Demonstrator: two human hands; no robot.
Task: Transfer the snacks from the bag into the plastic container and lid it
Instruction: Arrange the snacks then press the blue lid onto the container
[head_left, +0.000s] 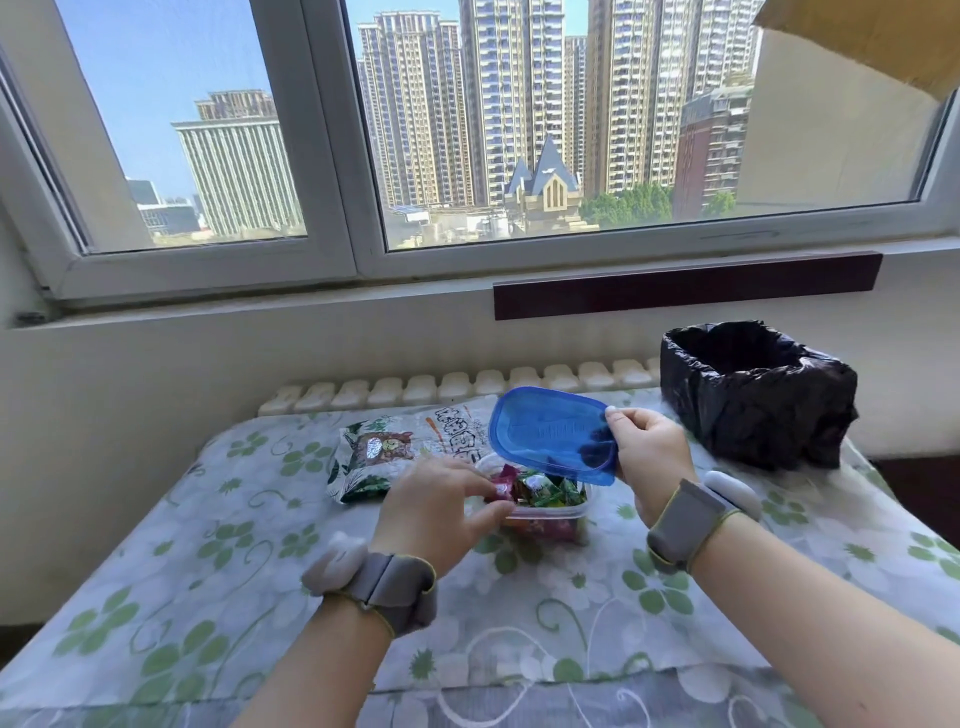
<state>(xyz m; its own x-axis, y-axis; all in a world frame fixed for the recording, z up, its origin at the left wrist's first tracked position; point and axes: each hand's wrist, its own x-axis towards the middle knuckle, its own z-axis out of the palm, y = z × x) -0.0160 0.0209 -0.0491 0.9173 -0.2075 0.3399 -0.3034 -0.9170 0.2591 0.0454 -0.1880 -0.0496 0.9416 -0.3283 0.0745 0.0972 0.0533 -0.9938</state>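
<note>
Head view: right grip (649, 457) pinching tilted blue lid (550, 434) above snack-filled clear container (545, 512).

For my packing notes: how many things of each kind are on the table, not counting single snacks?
Snack bag: 1
Clear container: 1
Blue lid, held over the container: 1
Bin with black liner: 1
Total: 4

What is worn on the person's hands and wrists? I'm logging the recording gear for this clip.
Both forearms are bare, with no sleeves or gloves. The left hand has a grey fabric wrist strap with yellow-green edging carrying a pale rounded plastic pod. The right hand has a matching grey strap and pale pod. No cables or markings show.
</note>
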